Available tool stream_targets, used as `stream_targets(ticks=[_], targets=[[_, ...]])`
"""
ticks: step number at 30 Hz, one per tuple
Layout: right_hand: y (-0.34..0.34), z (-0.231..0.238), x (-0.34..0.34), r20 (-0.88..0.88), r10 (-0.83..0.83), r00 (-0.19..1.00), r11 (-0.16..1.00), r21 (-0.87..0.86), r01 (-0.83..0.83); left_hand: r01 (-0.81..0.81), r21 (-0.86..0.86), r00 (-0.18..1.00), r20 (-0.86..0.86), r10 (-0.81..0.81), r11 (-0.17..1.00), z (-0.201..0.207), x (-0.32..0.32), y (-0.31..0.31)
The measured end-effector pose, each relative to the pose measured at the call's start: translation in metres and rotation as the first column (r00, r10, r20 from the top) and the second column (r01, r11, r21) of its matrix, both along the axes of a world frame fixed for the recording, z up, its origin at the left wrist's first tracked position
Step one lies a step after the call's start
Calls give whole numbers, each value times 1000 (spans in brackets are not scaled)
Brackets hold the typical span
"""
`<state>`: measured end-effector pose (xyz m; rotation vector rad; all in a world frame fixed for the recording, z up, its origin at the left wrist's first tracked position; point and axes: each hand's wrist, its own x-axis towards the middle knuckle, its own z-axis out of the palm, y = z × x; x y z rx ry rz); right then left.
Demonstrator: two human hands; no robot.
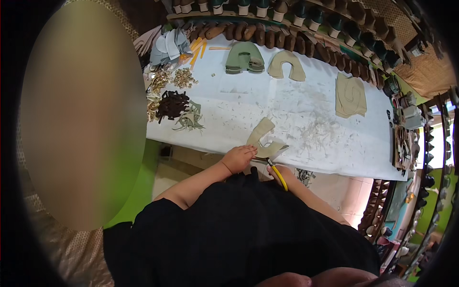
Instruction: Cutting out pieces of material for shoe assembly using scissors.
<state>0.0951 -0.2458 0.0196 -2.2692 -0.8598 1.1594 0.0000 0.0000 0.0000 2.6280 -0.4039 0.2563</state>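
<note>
Currently laying the left hand [240, 159] over the near left part of an olive piece [260, 133], fingers close together, at the near edge of the white tabletop [224, 109]; cannot tell about any thumb pinch underneath. Curling the right hand [285, 173] round a yellow-handled tool [278, 176], just right of the left hand, with the tool's dark head right by the olive piece's near edge; too small to tell about actual contact. Beyond the right hand and rightward, loose trimmings [319, 136]. Well ahead of both hands, a green stack [234, 61] and, just right of that, a beige arch [287, 56]. Far off to the right hand's right, flat beige pieces [351, 98]. Leftward from the left hand, green scraps [191, 118] against a dark brown heap [172, 104], with gold bits [184, 78] just past the heap. Farthest from the hands, along the back, brown lasts [260, 36] in a row.
</note>
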Motion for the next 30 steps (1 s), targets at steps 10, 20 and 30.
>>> stream_targets(ticks=[10,20,30], targets=[[7,6,2,-92,-14,996,997,70,20,32,-52,999,20,-31,998,4,-2,-1],[12,15,-6,-79,-86,993,994,54,91,21,-71,999,47,-17,997,8,-1,-2],[13,19,-6,-67,-121,990,991,49,124,-103,-52,995,-17,103,993,19,2,-18]])
